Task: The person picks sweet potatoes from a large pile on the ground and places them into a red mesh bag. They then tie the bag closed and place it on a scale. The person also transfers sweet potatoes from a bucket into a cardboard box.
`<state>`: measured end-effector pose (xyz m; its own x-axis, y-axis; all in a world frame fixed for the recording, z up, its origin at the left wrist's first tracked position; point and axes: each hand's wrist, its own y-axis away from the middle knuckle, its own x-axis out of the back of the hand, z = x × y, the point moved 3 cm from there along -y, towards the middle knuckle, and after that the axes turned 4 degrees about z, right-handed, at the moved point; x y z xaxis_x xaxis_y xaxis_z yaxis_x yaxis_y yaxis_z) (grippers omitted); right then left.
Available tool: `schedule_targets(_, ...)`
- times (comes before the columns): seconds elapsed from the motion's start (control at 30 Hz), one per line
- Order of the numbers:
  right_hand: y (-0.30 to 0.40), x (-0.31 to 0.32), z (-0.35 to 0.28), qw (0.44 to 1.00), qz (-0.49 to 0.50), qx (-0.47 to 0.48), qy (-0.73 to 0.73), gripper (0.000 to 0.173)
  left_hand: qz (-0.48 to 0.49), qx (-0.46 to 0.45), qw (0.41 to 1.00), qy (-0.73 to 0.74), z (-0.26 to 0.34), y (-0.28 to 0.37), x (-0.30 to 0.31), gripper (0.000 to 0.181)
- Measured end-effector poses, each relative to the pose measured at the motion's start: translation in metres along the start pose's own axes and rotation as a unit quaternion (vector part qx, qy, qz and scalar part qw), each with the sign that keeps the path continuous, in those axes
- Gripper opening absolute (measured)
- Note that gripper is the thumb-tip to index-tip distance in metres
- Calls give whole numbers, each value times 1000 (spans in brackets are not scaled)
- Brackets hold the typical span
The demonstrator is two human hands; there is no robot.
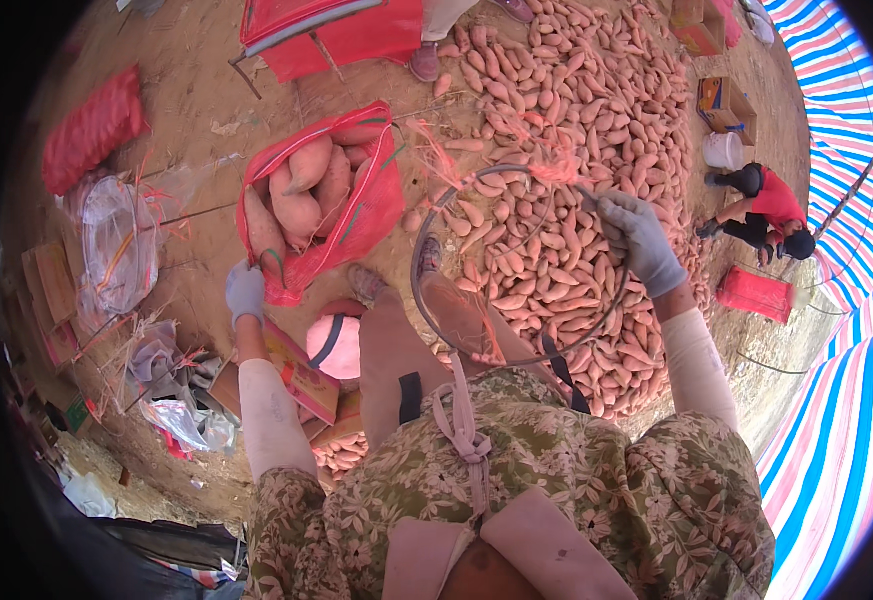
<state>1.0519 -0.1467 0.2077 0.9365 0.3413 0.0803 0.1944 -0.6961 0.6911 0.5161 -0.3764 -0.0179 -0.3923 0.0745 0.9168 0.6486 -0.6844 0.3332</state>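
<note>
My gloved left hand (245, 291) grips the near left rim of a red mesh sack (365, 247). The sack stands with its mouth wide and holds several large sweet potatoes (298, 202). In my gloved right hand (640, 244) is one side of a dark hoop (415, 259), hung with frayed orange plastic twine (556, 169). The hoop hangs over my legs and over the edge of a big heap of loose sweet potatoes (556, 277). My right fingers close around the hoop and partly hide it.
A red-covered frame (339, 37) stands ahead, with another person's shoe (425, 61) beside it. A person in a red shirt (775, 202) crouches at right near a white bucket (723, 151) and cardboard box (725, 109). Left lie a filled red sack (93, 131) and clear plastic bags (118, 244).
</note>
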Motion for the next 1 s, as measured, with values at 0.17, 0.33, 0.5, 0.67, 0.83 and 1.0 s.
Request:
schedule_targets(0.17, -65, 13, 72, 998, -4, -37, 52, 28, -17, 29, 999, 4, 17, 3, 16, 32)
schedule_targets(0.33, -80, 29, 87, 998, -1, -43, 36, 27, -9, 53, 998, 22, 11, 8, 16, 33)
schedule_targets(0.5, -96, 46, 75, 989, 47, -15, 140, 24, -5, 47, 999, 18, 13, 11, 16, 36)
schedule_targets(0.67, -116, 106, 96, 861, 196, 135, 450, 33, 58, 43, 997, -13, -9, 4, -26, 31)
schedule_targets(0.83, -95, 83, 92, 767, 283, 127, 561, 31, 99, 42, 994, -14, -9, -2, -36, 25)
schedule_targets(1.0, -86, 76, 81, 727, 334, 44, 598, 36, 143, 53, 988, 13, -10, 3, -33, 26)
